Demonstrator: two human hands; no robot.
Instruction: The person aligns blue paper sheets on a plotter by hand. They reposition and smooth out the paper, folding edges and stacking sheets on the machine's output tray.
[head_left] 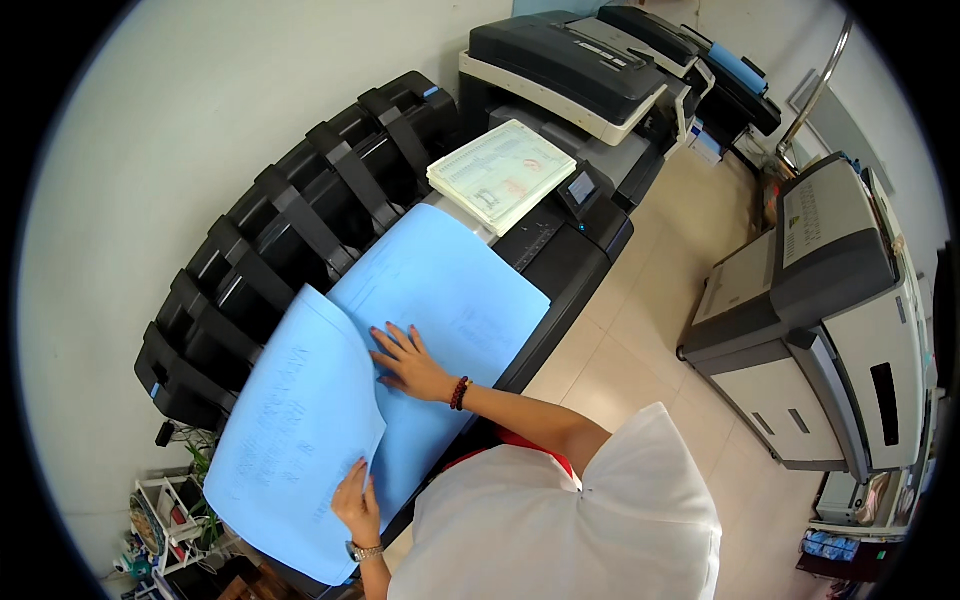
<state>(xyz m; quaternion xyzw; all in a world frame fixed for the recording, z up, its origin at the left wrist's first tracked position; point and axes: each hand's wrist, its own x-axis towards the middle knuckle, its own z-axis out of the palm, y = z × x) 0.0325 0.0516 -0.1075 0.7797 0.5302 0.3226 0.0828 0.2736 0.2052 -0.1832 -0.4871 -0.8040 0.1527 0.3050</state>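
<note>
A large blue paper sheet (pixel 290 440) curls up at its right edge, and the thumb and fingers of my left hand (pixel 358 508) pinch that edge near its lower corner. Beneath it, more blue paper (pixel 450 280) lies flat on top of a long black large-format printer (pixel 575 300). My right hand (pixel 415 368) rests on this lower paper with fingers spread, just beside the lifted edge. Faint dark markings show on both blue surfaces. A watch is on my left wrist, a beaded bracelet on my right.
A stack of pale printed sheets (pixel 500 175) sits on the printer beside its small control screen (pixel 582 188). Black rollers with straps (pixel 300 210) run along the wall side. Copiers (pixel 565 75) stand farther back, and a big grey-white machine (pixel 800 320) is across the tiled floor.
</note>
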